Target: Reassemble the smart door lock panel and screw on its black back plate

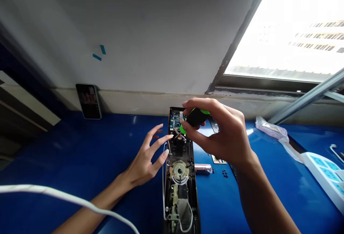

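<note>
An opened long black device housing (191,180) lies lengthwise on the blue table, showing a circuit board (176,119), a round speaker-like part (180,170) and thin white wires. In my right hand (223,130) is a black and green screwdriver (197,118), gripped by its handle and slanting down toward the housing near the board's lower end. Whether its tip touches a screw I cannot tell. My left hand (150,151) rests at the housing's left edge, fingers spread, fingertips by the rim and a white wire.
Right of the housing lie a pink cylindrical pack (203,169), several small black screws (225,173) and a metal plate (219,160). A white power strip (324,176) sits at the far right. A phone (89,101) leans on the wall. A white cable (67,199) crosses the lower left.
</note>
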Demonstrator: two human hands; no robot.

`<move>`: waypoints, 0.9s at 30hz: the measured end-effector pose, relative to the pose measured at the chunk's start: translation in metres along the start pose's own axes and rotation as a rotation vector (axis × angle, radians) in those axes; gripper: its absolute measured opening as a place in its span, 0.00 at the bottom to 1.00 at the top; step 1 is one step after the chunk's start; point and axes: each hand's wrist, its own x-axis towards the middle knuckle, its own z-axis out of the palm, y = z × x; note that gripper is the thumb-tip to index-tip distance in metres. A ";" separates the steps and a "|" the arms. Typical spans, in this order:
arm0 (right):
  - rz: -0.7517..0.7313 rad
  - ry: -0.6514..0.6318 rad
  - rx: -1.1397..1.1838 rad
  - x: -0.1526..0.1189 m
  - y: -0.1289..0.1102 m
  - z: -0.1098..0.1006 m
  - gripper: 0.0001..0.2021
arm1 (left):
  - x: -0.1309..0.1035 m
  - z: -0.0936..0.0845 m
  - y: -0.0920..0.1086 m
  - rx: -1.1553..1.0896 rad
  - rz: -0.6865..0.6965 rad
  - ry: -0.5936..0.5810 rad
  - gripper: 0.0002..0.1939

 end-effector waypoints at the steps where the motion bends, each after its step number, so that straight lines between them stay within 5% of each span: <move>1: -0.004 -0.003 -0.002 0.000 0.000 0.000 0.17 | 0.000 0.000 0.000 0.003 -0.006 -0.010 0.25; 10: -0.028 0.033 -0.128 0.001 -0.004 0.004 0.17 | -0.003 0.006 0.008 -0.044 -0.050 0.002 0.26; 17: -0.023 0.190 -0.366 0.002 -0.007 0.018 0.12 | 0.000 0.023 0.008 -0.432 -0.119 0.100 0.28; 22: -0.022 0.000 -0.138 0.004 -0.010 0.009 0.07 | 0.002 0.024 0.010 -0.548 -0.083 0.127 0.30; 27: 0.012 -0.131 0.031 0.005 -0.014 -0.001 0.15 | 0.001 0.021 0.009 -0.569 -0.096 0.101 0.31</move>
